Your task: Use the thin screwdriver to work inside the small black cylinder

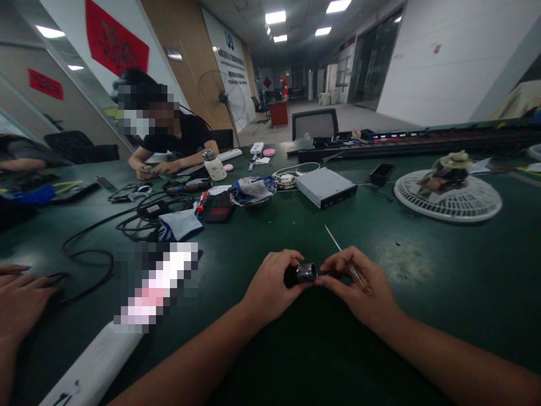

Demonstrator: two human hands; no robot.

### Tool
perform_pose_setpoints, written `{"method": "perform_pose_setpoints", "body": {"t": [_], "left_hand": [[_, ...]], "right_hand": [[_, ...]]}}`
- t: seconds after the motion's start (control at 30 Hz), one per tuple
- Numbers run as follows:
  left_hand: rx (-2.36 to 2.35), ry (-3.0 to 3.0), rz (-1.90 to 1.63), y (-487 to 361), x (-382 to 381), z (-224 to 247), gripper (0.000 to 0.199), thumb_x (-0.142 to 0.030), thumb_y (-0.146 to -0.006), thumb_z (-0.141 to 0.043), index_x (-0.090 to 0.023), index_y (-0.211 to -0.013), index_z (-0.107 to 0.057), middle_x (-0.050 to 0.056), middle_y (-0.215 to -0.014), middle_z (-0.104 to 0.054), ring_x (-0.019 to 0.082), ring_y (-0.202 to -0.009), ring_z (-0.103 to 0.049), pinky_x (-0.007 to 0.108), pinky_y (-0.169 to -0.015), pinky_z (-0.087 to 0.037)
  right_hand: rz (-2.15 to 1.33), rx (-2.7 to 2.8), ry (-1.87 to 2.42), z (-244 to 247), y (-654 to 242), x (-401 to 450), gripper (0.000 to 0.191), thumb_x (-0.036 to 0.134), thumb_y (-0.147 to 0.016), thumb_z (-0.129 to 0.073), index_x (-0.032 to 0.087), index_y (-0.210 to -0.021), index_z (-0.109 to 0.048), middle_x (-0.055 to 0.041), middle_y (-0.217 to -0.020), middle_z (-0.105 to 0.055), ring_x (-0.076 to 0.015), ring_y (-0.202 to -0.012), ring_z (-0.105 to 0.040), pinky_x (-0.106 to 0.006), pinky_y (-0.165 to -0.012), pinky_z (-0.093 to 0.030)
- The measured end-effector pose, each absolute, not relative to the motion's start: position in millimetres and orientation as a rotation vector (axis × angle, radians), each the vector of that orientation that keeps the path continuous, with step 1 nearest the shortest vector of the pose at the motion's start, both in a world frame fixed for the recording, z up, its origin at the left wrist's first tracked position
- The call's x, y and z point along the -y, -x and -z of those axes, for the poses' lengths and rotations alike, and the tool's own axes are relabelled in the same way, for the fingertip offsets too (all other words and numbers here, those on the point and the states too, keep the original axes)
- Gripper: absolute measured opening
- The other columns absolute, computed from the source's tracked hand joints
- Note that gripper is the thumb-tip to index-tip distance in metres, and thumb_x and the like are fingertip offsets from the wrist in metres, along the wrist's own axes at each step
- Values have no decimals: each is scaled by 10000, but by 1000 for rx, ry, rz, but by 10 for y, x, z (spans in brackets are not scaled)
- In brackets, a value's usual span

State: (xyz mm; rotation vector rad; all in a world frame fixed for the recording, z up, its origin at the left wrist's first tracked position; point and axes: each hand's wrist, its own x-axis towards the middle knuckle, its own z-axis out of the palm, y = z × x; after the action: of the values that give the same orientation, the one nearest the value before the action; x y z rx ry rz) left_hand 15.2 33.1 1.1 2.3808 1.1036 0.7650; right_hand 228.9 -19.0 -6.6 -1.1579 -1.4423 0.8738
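Head view: a green bench mat (422, 321) spans the foreground of a long, ceiling-lit workroom. On it lie coiled black cables (147, 217), a silver metal box (325, 188) and a white fan grille (448, 194). A seated co-worker (181, 135) works across the bench. The left hand (270, 287) curls around a small metal cylinder (306, 273) with a black end, held above the mat at centre. The right hand (359, 287) grips an amber-handled screwdriver (355, 276), its fingertips touching the cylinder's open end.

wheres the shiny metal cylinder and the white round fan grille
Shiny metal cylinder (306, 273), head view, point on its curved side wall.
White round fan grille (448, 219), head view, point on its outer rim.
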Motion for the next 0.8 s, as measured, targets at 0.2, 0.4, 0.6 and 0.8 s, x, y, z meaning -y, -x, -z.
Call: {"method": "perform_pose_setpoints", "body": {"t": [0.2,0.4,0.6,0.8], "left_hand": [[-1040,-2427,-762,-146,-326,-17,308,-245,-796,-806,-230,-1028,-604,20,-962,-681,227,-899,-624,377,-815,-496],[-1008,-2458,-754,-149,-331,-21,310,-264,-786,-813,-229,-1008,-600,18,-960,-690,228,-892,-628,389,-824,-486],[-1089,-2402,-768,-155,-319,-32,324,-224,-772,-820,-227,-1016,-606,20,-978,-687,241,-915,-615,390,-815,-476],[-1092,-2379,-778,-155,-316,-38,301,-232,-794,-808,-228,-1015,-604,14,-975,-684,233,-911,-611,387,-823,-470]], "right_hand": [[-936,1369,1152,37,-2284,188,310,250,-807,-797,231,-730,-497,9,-753,-689,-138,-612,-625,-280,-550,-498],[-951,1366,1101,79,-2281,180,276,256,-835,-776,232,-767,-510,-25,-870,-738,-155,-651,-680,-307,-595,-562],[-856,1423,1141,54,-2278,159,220,203,-876,-712,238,-789,-513,-53,-1016,-766,-234,-984,-735,-410,-860,-580],[-817,1476,1168,23,-2278,171,253,193,-876,-714,246,-794,-481,-41,-993,-764,-230,-956,-742,-415,-844,-579]]}}
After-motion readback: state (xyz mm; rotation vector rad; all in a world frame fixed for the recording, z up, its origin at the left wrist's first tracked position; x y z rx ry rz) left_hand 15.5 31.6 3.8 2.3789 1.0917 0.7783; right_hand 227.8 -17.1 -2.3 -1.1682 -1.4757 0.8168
